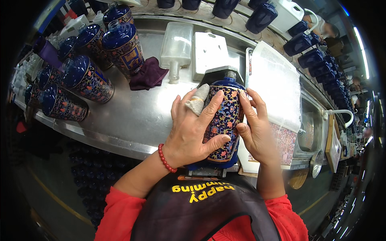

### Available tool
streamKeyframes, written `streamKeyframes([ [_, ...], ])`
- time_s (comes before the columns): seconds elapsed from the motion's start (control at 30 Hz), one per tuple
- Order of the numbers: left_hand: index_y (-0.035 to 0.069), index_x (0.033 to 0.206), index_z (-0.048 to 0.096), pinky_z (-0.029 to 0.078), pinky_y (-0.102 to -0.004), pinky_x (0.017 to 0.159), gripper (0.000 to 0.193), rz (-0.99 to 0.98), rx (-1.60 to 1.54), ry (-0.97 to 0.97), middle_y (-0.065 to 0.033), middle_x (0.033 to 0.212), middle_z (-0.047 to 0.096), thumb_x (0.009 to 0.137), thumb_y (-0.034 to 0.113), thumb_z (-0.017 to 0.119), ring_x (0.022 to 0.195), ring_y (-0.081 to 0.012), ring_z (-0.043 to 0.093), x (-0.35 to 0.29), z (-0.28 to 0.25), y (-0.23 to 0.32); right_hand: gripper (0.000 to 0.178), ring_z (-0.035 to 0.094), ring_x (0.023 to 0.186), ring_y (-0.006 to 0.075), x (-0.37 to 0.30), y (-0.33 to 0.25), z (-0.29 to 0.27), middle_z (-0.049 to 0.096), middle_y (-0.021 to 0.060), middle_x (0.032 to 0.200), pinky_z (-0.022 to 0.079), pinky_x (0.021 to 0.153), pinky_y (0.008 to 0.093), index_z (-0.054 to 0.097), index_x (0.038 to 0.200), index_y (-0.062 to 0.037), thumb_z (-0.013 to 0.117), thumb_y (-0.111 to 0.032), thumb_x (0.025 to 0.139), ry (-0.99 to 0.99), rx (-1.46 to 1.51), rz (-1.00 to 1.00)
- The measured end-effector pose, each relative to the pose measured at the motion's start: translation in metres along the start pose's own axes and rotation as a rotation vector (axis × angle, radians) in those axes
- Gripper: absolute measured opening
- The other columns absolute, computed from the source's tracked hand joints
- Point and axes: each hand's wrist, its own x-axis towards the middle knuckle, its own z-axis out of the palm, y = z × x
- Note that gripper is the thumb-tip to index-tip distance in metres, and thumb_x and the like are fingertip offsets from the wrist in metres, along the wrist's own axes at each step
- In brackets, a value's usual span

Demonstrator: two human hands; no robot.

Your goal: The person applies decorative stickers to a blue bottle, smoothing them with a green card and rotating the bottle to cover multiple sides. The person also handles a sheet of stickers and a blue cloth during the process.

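Lays left hand (pixel 191 130) across the face of a dark blue bottle (pixel 230 110) wrapped in a floral pattern, with index fingertip near the shoulder and thumb over the lower half. Wears on another finger of that hand a grey cloth cover (pixel 196 106), and at the wrist a red bead bracelet (pixel 163 160). Sets right hand (pixel 259 130) along the right side of the same bottle, with fingertips near the shoulder and thumb around mid-height. Has both hands unclenched, with fingers stretched out on the surface rather than wrapped round it; cannot tell how firmly pressed. Points the bottle's clear neck away from the body and its base toward the dark apron (pixel 161 213), at the near edge of the metal table (pixel 128 116). Has on the right white paper (pixel 277 76) and, lower down, a sheet printed in a reddish pattern (pixel 283 144). Shows beyond the neck a white container (pixel 210 52) and, just left of that, a frosted clear bottle (pixel 177 44) lying down. Shows farther left a crumpled purple cloth (pixel 149 75) beside a cluster of decorated blue bottles (pixel 90 80), and at far right a sink (pixel 319 132) with a white faucet (pixel 345 113).
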Motion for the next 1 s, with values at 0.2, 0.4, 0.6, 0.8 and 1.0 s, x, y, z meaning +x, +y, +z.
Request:
streamKeyframes([
  [0.2, 0.015, 0.160, 0.036, 0.016, -0.0693, 0.113, 0.090, 0.015, -0.022, 0.014, -0.0256, 0.152, 0.043, 0.089, 0.059, 0.068, 0.138, -0.0488, 0.035, -0.0003, 0.0017, -0.0008, 0.059, 0.053, 0.121, 0.0326, -0.0001, -0.0020, -0.0003, 0.038, 0.0238, 0.154, 0.051, 0.101, 0.0414, 0.050, 0.151, -0.0068, 0.065, -0.032, 0.100, 0.023, 0.064, 0.000],
  [0.4, 0.016, 0.160, 0.037, 0.016, -0.0693, 0.113, 0.089, 0.000, -0.008, -0.011, -0.0255, 0.152, 0.043, 0.088, 0.056, 0.070, 0.139, -0.0483, 0.034, -0.0014, 0.0000, -0.0002, 0.059, 0.054, 0.119, 0.0331, -0.0004, -0.0043, -0.0033, 0.039, 0.0239, 0.153, 0.050, 0.102, 0.0426, 0.050, 0.151, -0.0068, 0.066, -0.032, 0.099, -0.005, 0.014, 0.003],
  [0.6, 0.017, 0.160, 0.038, 0.014, -0.0688, 0.114, 0.089, 0.001, -0.037, -0.022, -0.0262, 0.152, 0.042, 0.087, 0.055, 0.072, 0.140, -0.0468, 0.033, 0.0015, -0.0016, -0.0013, 0.060, 0.055, 0.120, 0.0342, 0.0012, -0.0038, -0.0054, 0.041, 0.0242, 0.151, 0.048, 0.104, 0.0446, 0.050, 0.151, -0.0056, 0.066, -0.032, 0.099, 0.040, 0.005, 0.013],
  [0.8, 0.015, 0.159, 0.039, 0.014, -0.0666, 0.115, 0.090, 0.015, -0.034, -0.034, -0.0245, 0.151, 0.045, 0.086, 0.055, 0.072, 0.140, -0.0460, 0.034, 0.0021, -0.0022, -0.0022, 0.064, 0.054, 0.122, 0.0357, 0.0034, -0.0005, -0.0053, 0.043, 0.0238, 0.150, 0.048, 0.104, 0.0457, 0.049, 0.150, -0.0015, 0.067, -0.034, 0.098, 0.031, -0.014, 0.004],
  [1.0, 0.013, 0.158, 0.040, 0.014, -0.0642, 0.116, 0.090, 0.025, -0.062, 0.002, -0.0240, 0.148, 0.047, 0.088, 0.059, 0.069, 0.138, -0.0448, 0.035, 0.0049, -0.0007, -0.0060, 0.064, 0.051, 0.132, 0.0390, -0.0001, 0.0023, -0.0035, 0.041, 0.0252, 0.151, 0.044, 0.110, 0.0447, 0.044, 0.152, -0.0002, 0.065, -0.032, 0.100, 0.069, 0.021, 0.005],
])
